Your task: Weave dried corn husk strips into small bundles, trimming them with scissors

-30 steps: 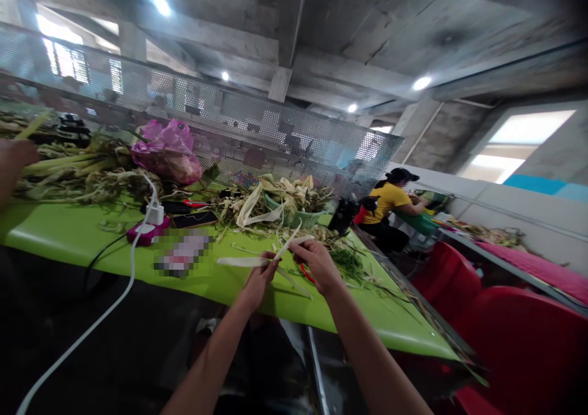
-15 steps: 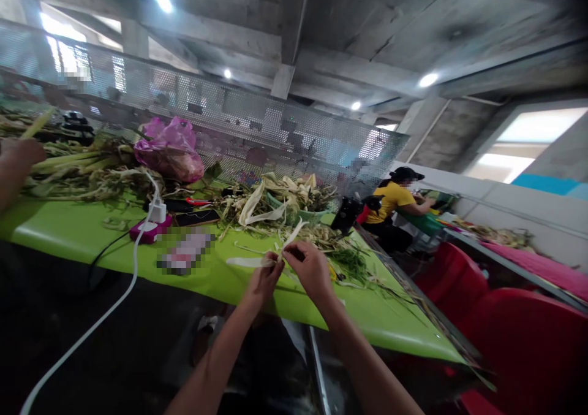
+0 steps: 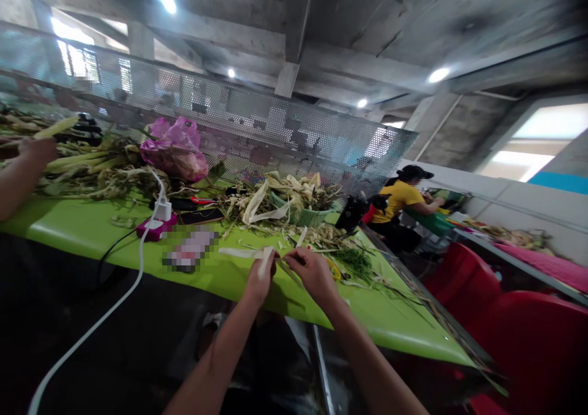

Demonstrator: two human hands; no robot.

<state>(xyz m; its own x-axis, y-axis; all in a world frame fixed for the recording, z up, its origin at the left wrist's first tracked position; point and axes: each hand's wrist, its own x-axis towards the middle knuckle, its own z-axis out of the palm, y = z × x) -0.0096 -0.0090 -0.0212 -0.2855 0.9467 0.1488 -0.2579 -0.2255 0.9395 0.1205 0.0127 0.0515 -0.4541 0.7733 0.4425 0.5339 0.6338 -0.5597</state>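
My left hand (image 3: 261, 275) is closed in a pinch on pale corn husk strips (image 3: 265, 263). One strip lies across the fingers and another sticks out to the left over the green tabletop (image 3: 239, 275). Just to the right, my right hand (image 3: 315, 274) has thumb and forefinger pressed together, close to the left fingertips. What it pinches is too small to make out. A narrow greenish strip (image 3: 290, 273) slants down between the two hands. Beyond them stands a green basket (image 3: 309, 217) heaped with dry husks (image 3: 264, 203).
Left of my hands lie a blurred-out phone-like object (image 3: 190, 249), a dark phone (image 3: 201, 216) and a magenta power block (image 3: 156, 226) with a white cord. A pink plastic bag (image 3: 174, 148) sits farther back. Another person's hand (image 3: 37, 154) holds a stalk at left. Red chairs (image 3: 528, 335) stand right.
The husk strip at my left hand now folds down over its fingers instead of pointing up between both hands. My right fingertips have drawn slightly away. The other person's hand at left has moved right.
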